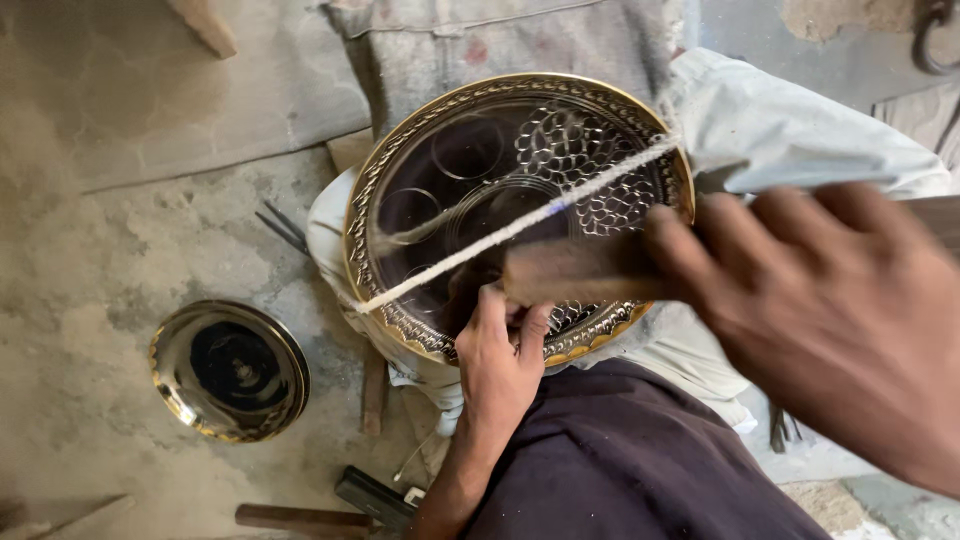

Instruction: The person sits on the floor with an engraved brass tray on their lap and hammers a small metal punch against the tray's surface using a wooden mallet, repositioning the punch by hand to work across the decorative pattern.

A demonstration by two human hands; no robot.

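A large round brass tray [400,170] with engraved rim and scale patterns rests on my lap, with a white cord [520,222] stretched across it. My left hand [497,362] presses on the tray's near side, fingers closed around a small tool that is mostly hidden. My right hand [840,300], blurred and close to the camera, grips a wooden mallet [575,270] whose head hovers over the tray just above my left hand.
A smaller brass plate [230,370] lies on the concrete floor at left. A hammer [330,510] lies near my knee at the bottom. Thin metal tools [283,228] lie beside the tray. Grey cloth [500,45] is spread behind the tray.
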